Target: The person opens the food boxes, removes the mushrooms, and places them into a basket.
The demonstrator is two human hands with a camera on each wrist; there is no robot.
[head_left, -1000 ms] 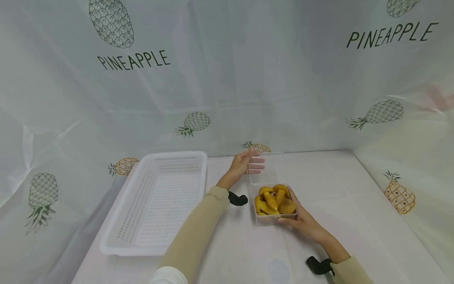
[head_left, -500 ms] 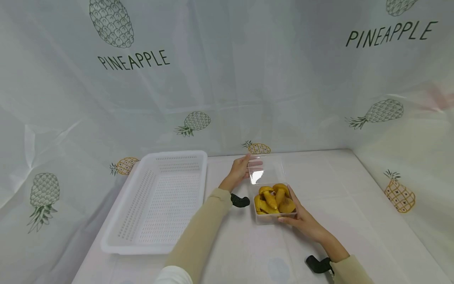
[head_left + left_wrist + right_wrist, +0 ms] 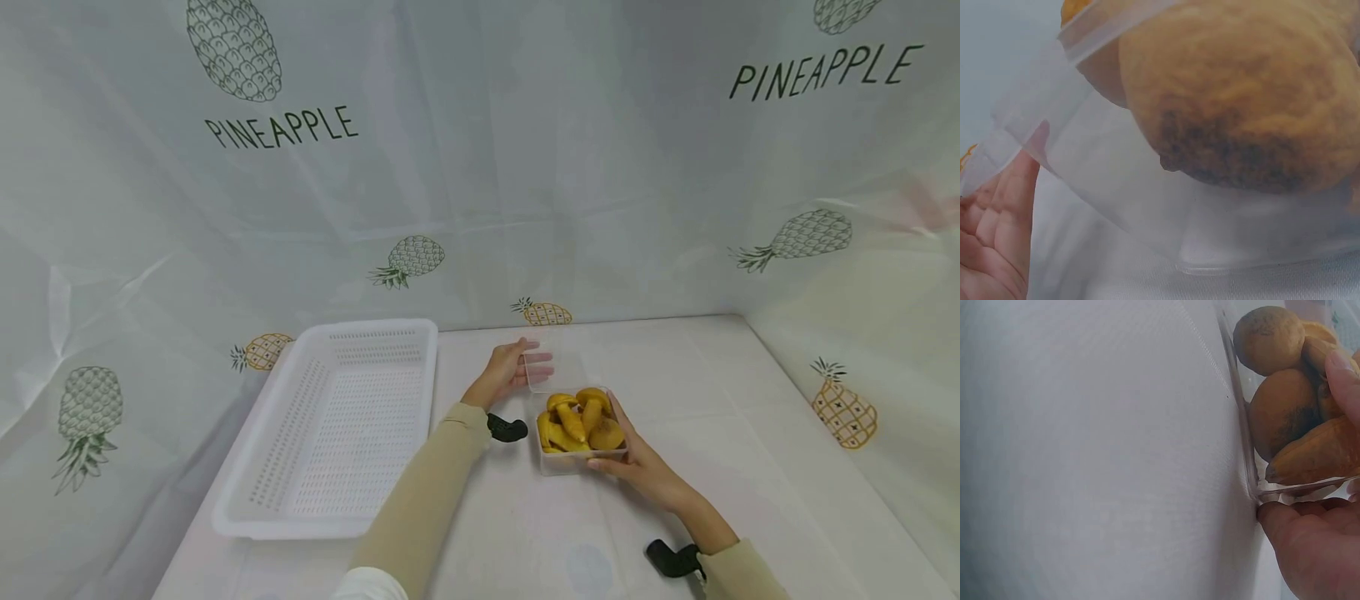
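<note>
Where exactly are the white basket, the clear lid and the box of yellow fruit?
white basket (image 3: 337, 425), head view, perforated floor.
clear lid (image 3: 551, 371), head view, flat middle.
box of yellow fruit (image 3: 581, 461), head view, clear front wall.

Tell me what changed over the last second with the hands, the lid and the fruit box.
The left hand swung the clear lid from raised and open down toward the clear box of yellow fruit, keeping its grip on the lid. The right hand still holds the box in place. The white basket has not moved.
</note>
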